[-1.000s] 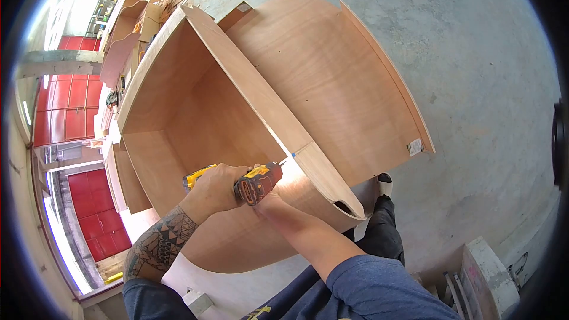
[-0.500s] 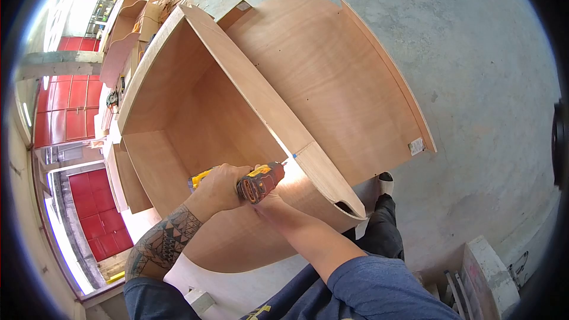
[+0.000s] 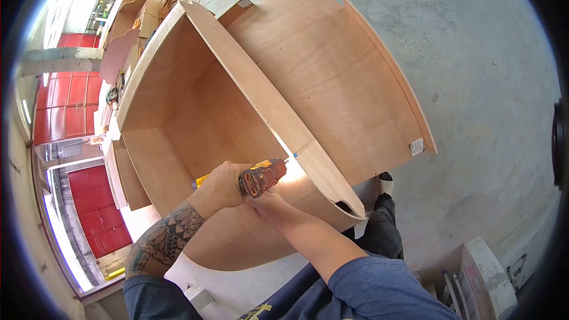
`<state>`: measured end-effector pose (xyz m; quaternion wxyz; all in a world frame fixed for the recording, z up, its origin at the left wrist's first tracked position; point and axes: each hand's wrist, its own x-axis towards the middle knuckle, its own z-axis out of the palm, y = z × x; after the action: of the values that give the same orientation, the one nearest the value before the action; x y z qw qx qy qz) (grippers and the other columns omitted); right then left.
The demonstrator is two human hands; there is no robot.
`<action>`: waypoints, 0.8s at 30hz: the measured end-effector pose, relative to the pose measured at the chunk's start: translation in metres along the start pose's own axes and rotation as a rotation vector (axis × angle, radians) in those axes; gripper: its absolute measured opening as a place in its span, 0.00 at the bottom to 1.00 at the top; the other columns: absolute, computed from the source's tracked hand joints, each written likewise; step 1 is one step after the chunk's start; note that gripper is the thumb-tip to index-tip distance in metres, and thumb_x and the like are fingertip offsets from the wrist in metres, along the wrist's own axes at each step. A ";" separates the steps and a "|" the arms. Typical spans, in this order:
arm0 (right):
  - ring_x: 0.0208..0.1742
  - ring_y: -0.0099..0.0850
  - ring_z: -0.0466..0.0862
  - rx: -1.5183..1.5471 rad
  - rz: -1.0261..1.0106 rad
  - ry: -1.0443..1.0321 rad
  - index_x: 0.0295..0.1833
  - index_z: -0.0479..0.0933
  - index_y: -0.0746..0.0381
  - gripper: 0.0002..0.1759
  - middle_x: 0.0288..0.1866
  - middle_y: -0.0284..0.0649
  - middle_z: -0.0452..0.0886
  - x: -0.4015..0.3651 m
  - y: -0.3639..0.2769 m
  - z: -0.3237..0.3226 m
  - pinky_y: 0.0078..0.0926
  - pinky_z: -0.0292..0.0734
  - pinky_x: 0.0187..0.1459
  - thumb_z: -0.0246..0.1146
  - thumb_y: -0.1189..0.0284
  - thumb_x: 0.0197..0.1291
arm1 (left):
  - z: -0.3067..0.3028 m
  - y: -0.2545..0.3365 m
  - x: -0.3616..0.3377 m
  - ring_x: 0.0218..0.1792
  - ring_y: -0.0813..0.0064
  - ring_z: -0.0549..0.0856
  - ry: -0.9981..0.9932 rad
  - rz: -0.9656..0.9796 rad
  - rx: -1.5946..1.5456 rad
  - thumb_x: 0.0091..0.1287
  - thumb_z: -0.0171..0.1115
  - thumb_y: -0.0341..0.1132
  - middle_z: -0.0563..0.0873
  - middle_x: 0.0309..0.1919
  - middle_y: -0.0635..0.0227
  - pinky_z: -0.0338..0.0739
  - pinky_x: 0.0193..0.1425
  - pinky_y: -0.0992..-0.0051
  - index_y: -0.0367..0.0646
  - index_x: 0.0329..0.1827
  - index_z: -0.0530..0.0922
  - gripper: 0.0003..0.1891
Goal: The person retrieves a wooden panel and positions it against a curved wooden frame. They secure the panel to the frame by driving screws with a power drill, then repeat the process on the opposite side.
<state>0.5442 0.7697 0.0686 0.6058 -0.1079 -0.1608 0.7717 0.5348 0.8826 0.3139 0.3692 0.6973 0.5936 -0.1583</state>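
A red, black and yellow power drill [image 3: 262,178] points up and right at the edge of a curved plywood cabinet [image 3: 255,89]. My left hand [image 3: 222,185], on the tattooed arm, is wrapped round its handle, and a yellow part of the drill shows beyond the knuckles. Below the drill body, my right hand [image 3: 267,201] is close against it, its fingers mostly hidden. The bit's tip is beside a small blue mark [image 3: 294,155] on the long plywood strip [image 3: 261,77]. Light from the drill brightens the panel there.
A curved plywood panel [image 3: 332,83] with a raised rim extends to the right. My shoe [image 3: 386,184] is on the concrete floor [image 3: 474,112]. More plywood pieces [image 3: 121,41] stand at the upper left, near red doors [image 3: 98,207]. A pale block [image 3: 486,278] is at the lower right.
The drill and both hands have shifted slightly upward. Less of the yellow part shows beyond my left hand.
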 end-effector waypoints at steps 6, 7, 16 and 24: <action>0.55 0.36 0.87 -0.175 -0.004 0.028 0.57 0.78 0.49 0.10 0.51 0.32 0.85 0.007 -0.001 0.008 0.40 0.83 0.58 0.60 0.57 0.82 | 0.014 -0.013 -0.001 0.34 0.57 0.93 0.042 0.042 -0.105 0.61 0.79 0.32 0.93 0.35 0.51 0.87 0.46 0.65 0.38 0.52 0.89 0.16; 0.55 0.36 0.87 -0.206 -0.005 0.030 0.57 0.78 0.49 0.10 0.51 0.32 0.85 0.000 -0.006 0.005 0.40 0.83 0.58 0.60 0.57 0.82 | 0.014 -0.012 -0.001 0.34 0.57 0.93 0.042 0.042 -0.106 0.61 0.79 0.32 0.93 0.35 0.51 0.87 0.46 0.65 0.38 0.52 0.89 0.16; 0.53 0.36 0.87 -0.490 -0.010 0.038 0.55 0.79 0.49 0.10 0.49 0.32 0.85 -0.013 -0.020 0.002 0.40 0.84 0.57 0.61 0.57 0.81 | 0.029 -0.003 -0.010 0.32 0.81 0.86 0.114 -0.075 -0.387 0.68 0.81 0.36 0.93 0.33 0.59 0.87 0.44 0.68 0.33 0.51 0.89 0.17; 0.52 0.36 0.87 -0.748 -0.025 0.015 0.54 0.79 0.50 0.10 0.48 0.32 0.85 -0.002 -0.037 0.008 0.40 0.84 0.55 0.62 0.57 0.80 | 0.031 0.004 -0.009 0.36 0.79 0.89 0.148 -0.092 -0.363 0.71 0.80 0.40 0.95 0.37 0.58 0.89 0.48 0.70 0.34 0.61 0.88 0.22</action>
<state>0.5753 0.7752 0.0905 0.5350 -0.3254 -0.4283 0.6515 0.5431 0.8541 0.2998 0.4366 0.6012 0.6692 -0.0138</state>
